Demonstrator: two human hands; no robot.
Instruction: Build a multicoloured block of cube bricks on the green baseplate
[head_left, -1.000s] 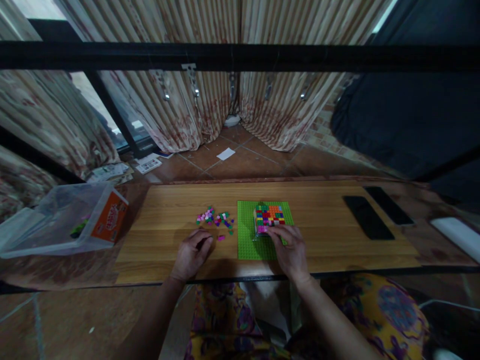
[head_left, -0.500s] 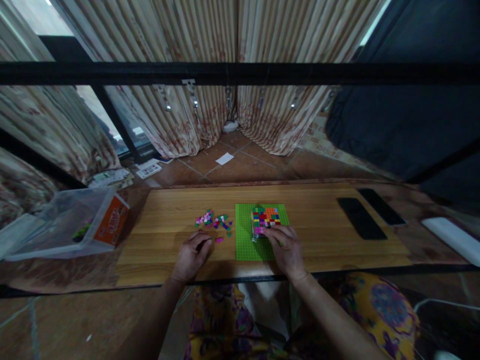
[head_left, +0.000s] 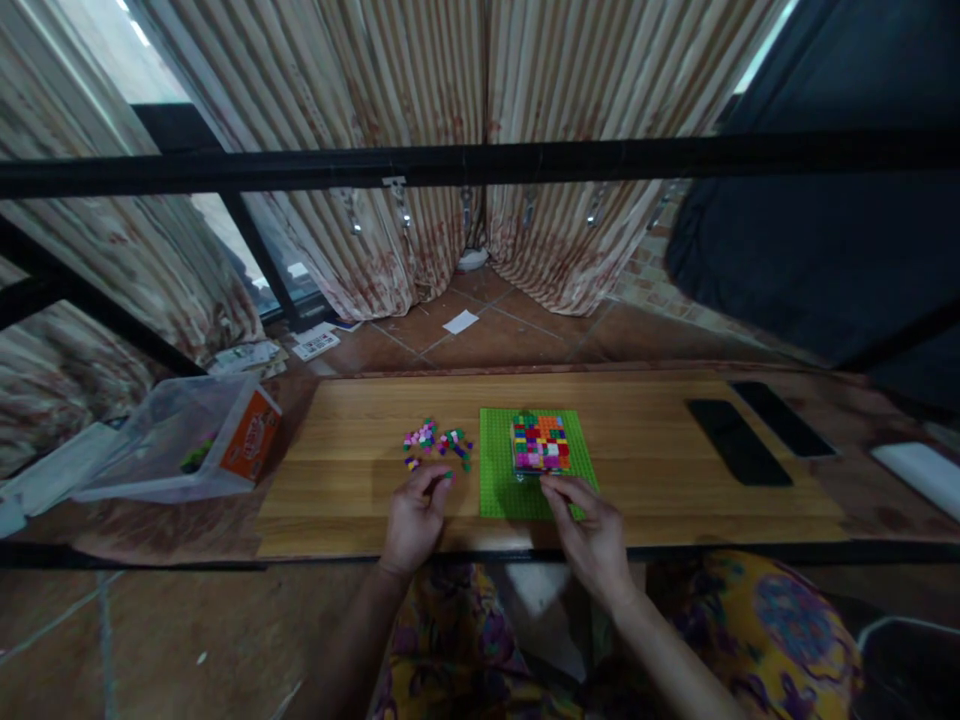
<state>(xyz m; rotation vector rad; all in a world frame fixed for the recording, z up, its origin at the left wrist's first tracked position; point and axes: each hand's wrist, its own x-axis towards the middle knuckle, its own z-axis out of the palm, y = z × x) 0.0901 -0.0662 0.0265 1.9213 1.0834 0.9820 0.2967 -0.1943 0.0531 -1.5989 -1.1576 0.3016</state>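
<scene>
Loose toy bricks (head_left: 424, 437) in pink, green and purple lie in a small scatter on the wooden tabletop. A multicoloured block of toy bricks (head_left: 540, 440), with something clear along its front edge, sits on a green studded baseplate (head_left: 495, 500). My left hand (head_left: 414, 515) is closed in a pinch at the near side of the loose bricks, with a small green brick (head_left: 449, 475) at its fingertips. My right hand (head_left: 594, 525) is over the baseplate, thumb and finger pressed together just in front of the block; anything between them is hidden.
A clear plastic box (head_left: 165, 485) with an orange label and some green pieces stands to the left. Two dark phone-like slabs (head_left: 739, 440) lie on the right, with a white object (head_left: 919, 480) beyond them. A black bar (head_left: 450, 163) crosses behind the table.
My right hand has drawn back from the block's top to its near edge. My left hand has moved in to the loose bricks, where a pink piece lay. The view has shifted slightly.
</scene>
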